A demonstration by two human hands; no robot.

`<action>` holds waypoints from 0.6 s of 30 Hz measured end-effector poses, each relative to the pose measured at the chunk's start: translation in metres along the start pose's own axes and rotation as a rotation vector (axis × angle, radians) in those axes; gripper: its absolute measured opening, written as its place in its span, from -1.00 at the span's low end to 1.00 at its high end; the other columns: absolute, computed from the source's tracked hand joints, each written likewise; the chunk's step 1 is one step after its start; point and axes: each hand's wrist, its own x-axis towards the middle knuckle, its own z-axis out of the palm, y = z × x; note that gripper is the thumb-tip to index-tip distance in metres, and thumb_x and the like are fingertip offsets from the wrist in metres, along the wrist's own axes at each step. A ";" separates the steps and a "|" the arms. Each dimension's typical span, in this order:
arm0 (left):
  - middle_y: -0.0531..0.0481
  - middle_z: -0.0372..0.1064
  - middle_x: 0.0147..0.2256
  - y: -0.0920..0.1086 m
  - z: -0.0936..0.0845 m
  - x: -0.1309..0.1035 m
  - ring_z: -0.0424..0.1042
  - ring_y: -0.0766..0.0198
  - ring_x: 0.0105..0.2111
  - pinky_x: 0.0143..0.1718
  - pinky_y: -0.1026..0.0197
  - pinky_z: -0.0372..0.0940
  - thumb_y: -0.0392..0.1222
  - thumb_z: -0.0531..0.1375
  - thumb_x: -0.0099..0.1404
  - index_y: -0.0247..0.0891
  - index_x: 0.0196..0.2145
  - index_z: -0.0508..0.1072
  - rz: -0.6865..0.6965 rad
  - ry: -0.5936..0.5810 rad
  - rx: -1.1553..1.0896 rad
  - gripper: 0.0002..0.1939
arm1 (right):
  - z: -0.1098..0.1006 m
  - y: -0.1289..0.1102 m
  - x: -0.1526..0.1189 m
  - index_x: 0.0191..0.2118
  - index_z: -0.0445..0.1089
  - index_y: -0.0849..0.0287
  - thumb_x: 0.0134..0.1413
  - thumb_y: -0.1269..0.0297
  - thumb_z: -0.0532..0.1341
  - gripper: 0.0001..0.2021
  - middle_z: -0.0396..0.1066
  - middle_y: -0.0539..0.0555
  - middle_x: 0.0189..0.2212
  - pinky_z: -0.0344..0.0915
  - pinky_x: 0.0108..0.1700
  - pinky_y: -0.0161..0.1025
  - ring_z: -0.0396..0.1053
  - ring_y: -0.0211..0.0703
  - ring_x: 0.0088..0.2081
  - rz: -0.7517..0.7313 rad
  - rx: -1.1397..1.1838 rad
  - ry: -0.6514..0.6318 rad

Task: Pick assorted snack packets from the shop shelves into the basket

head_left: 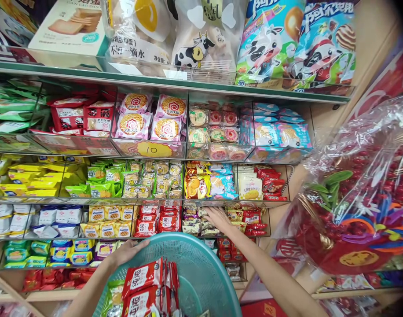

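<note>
My left hand (130,252) is closed on the rim of a teal plastic basin (217,275), with perforated sides. Inside the basin lie red-and-white snack packets (145,277) standing in a stack, with a green packet (113,298) beside them. My right hand (218,219) reaches into a shelf compartment, its fingers stretched out over small beige packets (206,227). The fingertips touch or hover just above those packets; I cannot tell which. Left of that compartment sit more red packets (170,221) like those in the basin.
Clear dividers and shelf lips front the rows of packaged snacks. Above, a green-edged glass shelf (201,82) carries large bags. A plastic-wrapped red decoration (346,224) juts out at the right. Yellow cookie packets (111,221) fill a compartment at the left.
</note>
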 end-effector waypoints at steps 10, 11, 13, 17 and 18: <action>-0.09 0.47 -0.38 -0.002 -0.002 0.006 0.41 0.09 -0.33 -0.30 0.18 0.24 0.37 0.09 -0.14 -0.27 -0.37 0.50 -0.023 -0.043 -0.004 -0.35 | 0.015 0.011 0.004 0.05 0.17 0.13 0.08 0.14 0.08 -0.59 0.37 0.17 -0.13 0.18 -0.08 -0.08 0.30 0.01 -0.10 0.031 0.000 -0.038; -0.09 0.47 -0.39 -0.001 -0.002 0.005 0.40 0.08 -0.33 -0.30 0.17 0.24 0.38 0.09 -0.14 -0.27 -0.36 0.50 -0.031 -0.040 0.001 -0.34 | 0.016 0.011 0.004 0.07 0.15 0.13 0.08 0.16 0.10 -0.58 0.34 0.17 -0.09 0.16 -0.05 -0.06 0.28 0.02 -0.07 0.026 -0.001 -0.034; -0.09 0.47 -0.39 0.001 -0.002 0.003 0.40 0.08 -0.33 -0.31 0.18 0.24 0.38 0.08 -0.13 -0.27 -0.37 0.50 -0.040 -0.037 0.012 -0.34 | 0.017 0.009 0.003 0.09 0.12 0.12 0.06 0.20 0.12 -0.55 0.29 0.18 -0.02 0.12 -0.01 -0.03 0.23 0.03 -0.02 0.013 -0.010 -0.020; -0.07 0.46 -0.44 0.006 -0.002 -0.003 0.40 0.08 -0.36 -0.35 0.19 0.23 0.40 0.07 -0.13 -0.26 -0.45 0.49 -0.039 -0.038 0.038 -0.36 | 0.020 0.006 0.001 0.10 0.10 0.13 0.04 0.27 0.13 -0.53 0.25 0.20 0.00 0.09 0.02 -0.03 0.20 0.01 0.00 -0.014 -0.056 0.024; -0.07 0.46 -0.45 0.007 -0.002 -0.005 0.40 0.08 -0.37 -0.35 0.19 0.23 0.39 0.07 -0.13 -0.27 -0.48 0.49 -0.040 -0.038 0.043 -0.37 | 0.020 0.005 0.000 0.10 0.09 0.13 0.04 0.29 0.13 -0.53 0.25 0.20 -0.01 0.08 0.02 -0.03 0.19 0.01 0.00 -0.017 -0.066 0.032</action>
